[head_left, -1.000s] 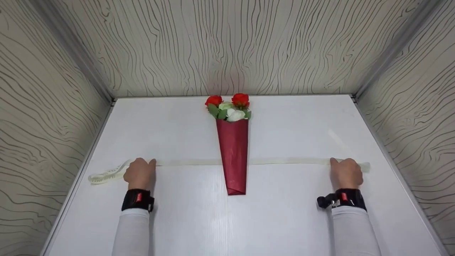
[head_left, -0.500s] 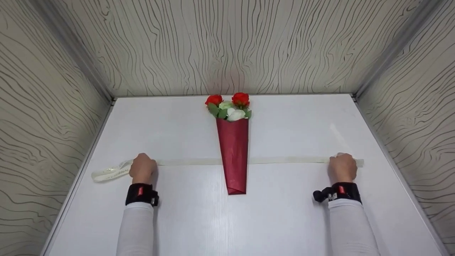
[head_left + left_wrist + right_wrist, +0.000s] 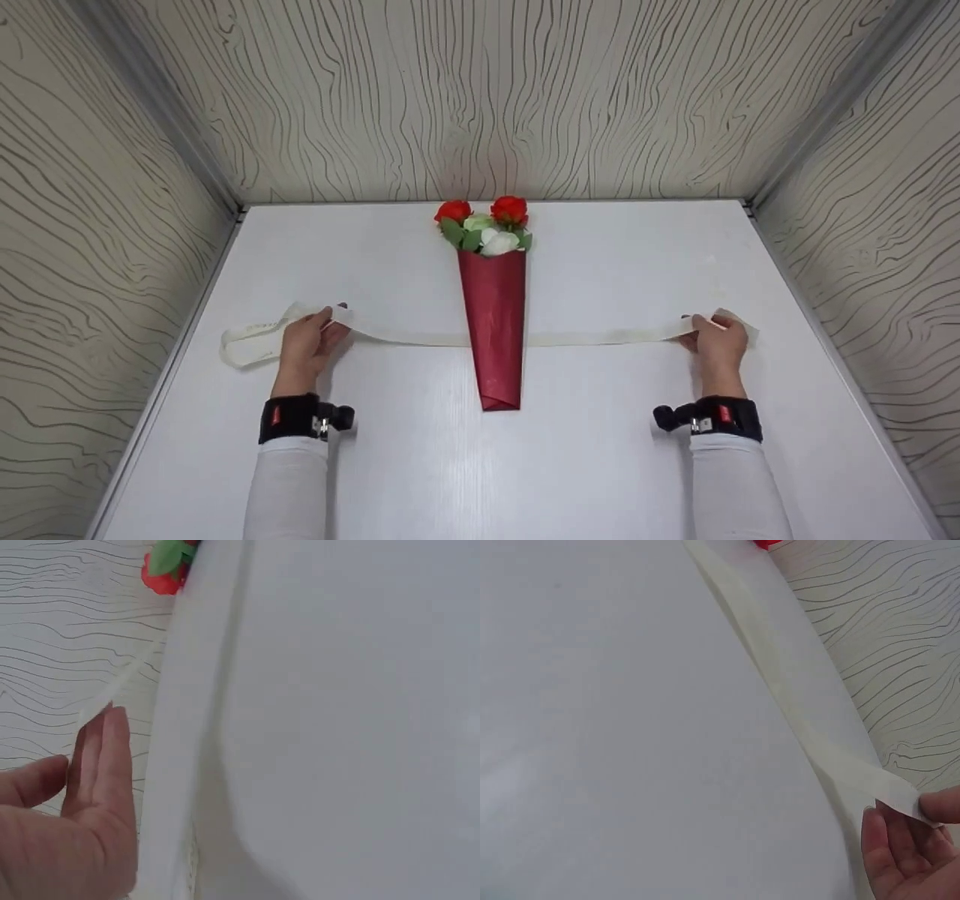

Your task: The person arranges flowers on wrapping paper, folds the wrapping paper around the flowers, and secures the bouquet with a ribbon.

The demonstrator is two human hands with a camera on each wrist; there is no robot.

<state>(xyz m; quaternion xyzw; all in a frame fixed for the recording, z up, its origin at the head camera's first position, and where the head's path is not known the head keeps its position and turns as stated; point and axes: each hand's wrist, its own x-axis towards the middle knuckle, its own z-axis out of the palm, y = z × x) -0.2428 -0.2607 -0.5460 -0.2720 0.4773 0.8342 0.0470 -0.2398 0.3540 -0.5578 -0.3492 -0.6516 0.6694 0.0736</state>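
Note:
A bouquet (image 3: 491,322) lies on the white table, its red and white flowers pointing to the far edge and its stems wrapped in dark red paper. Across the table runs a long pale ribbon (image 3: 600,337), its middle hidden where the bouquet lies over it. My left hand (image 3: 306,349) pinches the ribbon on the left side, while a loop of it trails beyond the hand. On the right, my right hand (image 3: 716,349) holds the ribbon between thumb and fingers (image 3: 885,840), with a short end sticking out past it. Both held parts are raised off the table.
The white table (image 3: 480,480) ends at a far edge against a wood-patterned wall (image 3: 480,90). Similar side walls stand at left and right. Each wrist wears a black strap with a small camera.
Both hands have turned from knuckles-up to show their fingers, lifting the ribbon near them off the table. The left loop has shifted rightward. The bouquet has stayed in place.

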